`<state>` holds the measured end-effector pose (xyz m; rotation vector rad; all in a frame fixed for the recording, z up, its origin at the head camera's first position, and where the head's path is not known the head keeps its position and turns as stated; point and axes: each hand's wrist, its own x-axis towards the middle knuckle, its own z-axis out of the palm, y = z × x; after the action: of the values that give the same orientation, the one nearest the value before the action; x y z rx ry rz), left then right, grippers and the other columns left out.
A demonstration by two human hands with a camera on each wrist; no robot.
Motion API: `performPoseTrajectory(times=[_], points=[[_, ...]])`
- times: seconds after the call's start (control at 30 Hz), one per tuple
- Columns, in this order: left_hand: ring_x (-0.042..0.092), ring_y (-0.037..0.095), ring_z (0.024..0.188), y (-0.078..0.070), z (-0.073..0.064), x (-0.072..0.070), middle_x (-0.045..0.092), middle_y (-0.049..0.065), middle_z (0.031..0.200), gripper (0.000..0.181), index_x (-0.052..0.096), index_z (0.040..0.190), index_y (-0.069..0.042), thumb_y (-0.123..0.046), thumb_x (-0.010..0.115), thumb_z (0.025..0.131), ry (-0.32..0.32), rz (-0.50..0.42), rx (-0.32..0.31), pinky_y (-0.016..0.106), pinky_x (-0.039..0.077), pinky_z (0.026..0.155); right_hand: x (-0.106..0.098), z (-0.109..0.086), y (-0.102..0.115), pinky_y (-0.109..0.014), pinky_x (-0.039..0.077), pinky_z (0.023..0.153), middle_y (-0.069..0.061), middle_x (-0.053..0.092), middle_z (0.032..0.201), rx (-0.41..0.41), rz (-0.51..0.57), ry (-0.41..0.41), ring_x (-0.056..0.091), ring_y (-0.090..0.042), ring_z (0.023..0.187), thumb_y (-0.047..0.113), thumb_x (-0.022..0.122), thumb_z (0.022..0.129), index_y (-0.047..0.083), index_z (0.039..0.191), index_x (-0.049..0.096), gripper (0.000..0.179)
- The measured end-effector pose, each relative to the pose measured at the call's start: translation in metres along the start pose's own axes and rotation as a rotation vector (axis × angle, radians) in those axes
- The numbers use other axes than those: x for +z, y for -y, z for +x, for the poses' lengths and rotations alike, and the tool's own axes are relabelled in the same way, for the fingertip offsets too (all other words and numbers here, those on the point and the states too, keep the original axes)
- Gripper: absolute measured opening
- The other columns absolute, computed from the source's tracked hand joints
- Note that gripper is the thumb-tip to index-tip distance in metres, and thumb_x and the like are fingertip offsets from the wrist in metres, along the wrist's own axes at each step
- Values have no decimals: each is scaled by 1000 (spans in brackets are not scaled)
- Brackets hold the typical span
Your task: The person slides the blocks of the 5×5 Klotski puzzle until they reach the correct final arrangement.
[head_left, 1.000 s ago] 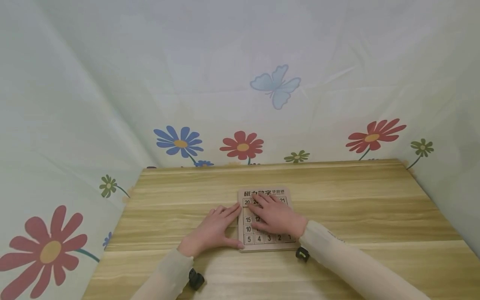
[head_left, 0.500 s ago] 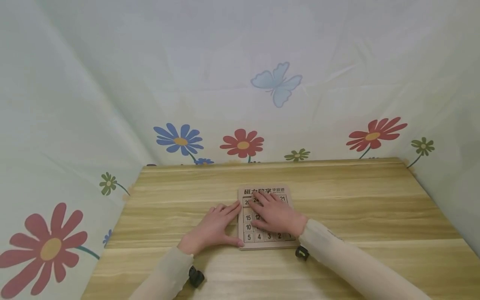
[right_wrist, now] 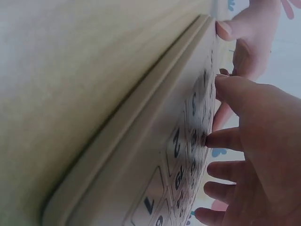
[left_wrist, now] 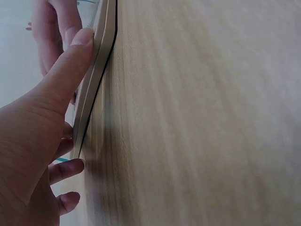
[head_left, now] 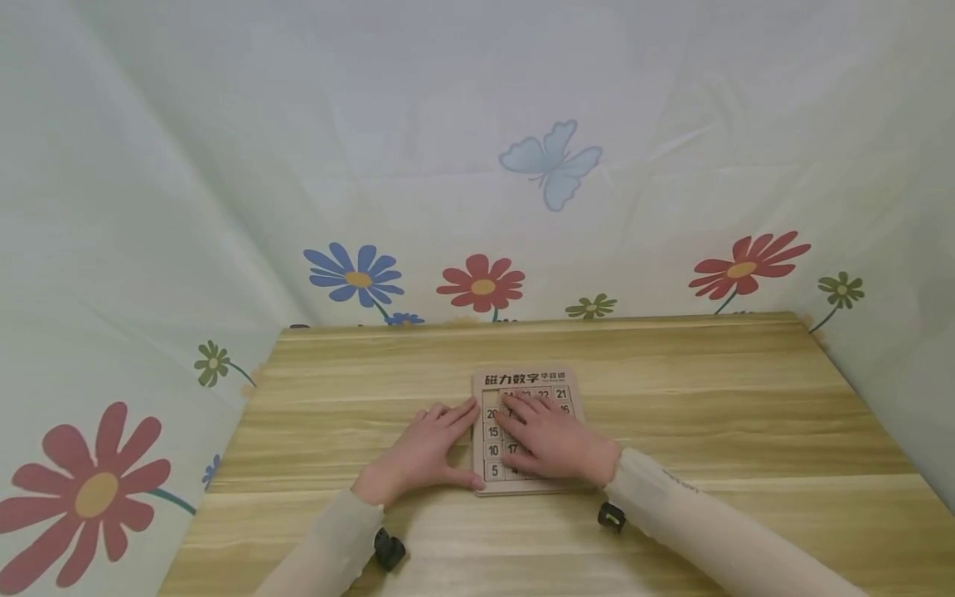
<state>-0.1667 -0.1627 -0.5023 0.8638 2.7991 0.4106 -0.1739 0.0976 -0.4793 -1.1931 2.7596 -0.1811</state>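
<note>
A number puzzle board (head_left: 525,379) lies flat on a wood-grain table (head_left: 694,390), beneath a person's right hand (head_left: 552,439) and against the left hand (head_left: 421,456). The right hand stretches over the numbered tiles (head_left: 493,432), fingers loosely extended, at least one fingertip touching, grasping nothing. The left hand, fingers straight and thumb spread wide, braces the board's left side, unclenched. Black devices (head_left: 390,549) sit at both pale sleeves (head_left: 321,551); flower-printed cloth (head_left: 448,99) hangs behind.
</note>
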Motion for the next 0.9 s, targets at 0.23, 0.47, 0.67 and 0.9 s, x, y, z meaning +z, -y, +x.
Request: performPoseTrajectory(times=[0.23, 0.47, 0.67, 0.9], points=[[45, 27, 138, -1, -1, -1, 28, 1, 171, 120, 32, 165, -15, -82, 72, 74, -3, -24, 3, 60, 30, 120, 1, 3, -10, -63, 29, 121, -24, 36, 164, 74, -33, -62, 32, -43, 152, 53, 55, 105, 3, 155, 47, 71], [46, 25, 135, 0, 0, -1, 28, 1, 172, 120, 32, 165, -15, -82, 72, 74, -3, -21, 7, 57, 33, 119, -2, 5, -11, -63, 31, 120, -25, 36, 164, 88, -66, -46, 33, -44, 151, 54, 53, 105, 3, 154, 49, 71], [45, 24, 133, 1, 1, 1, 27, 1, 172, 120, 31, 165, -16, -84, 69, 74, 0, -9, 6, 56, 35, 117, 2, 14, -7, -62, 29, 121, -23, 34, 166, 78, -66, -32, 31, -41, 153, 59, 50, 105, 4, 156, 47, 74], [45, 24, 133, 3, 1, 2, 27, -1, 172, 120, 30, 166, -16, -85, 68, 75, -1, 3, 11, 60, 32, 119, 1, 21, -1, -63, 27, 122, -22, 34, 166, 60, -31, -34, 31, -42, 153, 57, 51, 105, 5, 156, 47, 73]])
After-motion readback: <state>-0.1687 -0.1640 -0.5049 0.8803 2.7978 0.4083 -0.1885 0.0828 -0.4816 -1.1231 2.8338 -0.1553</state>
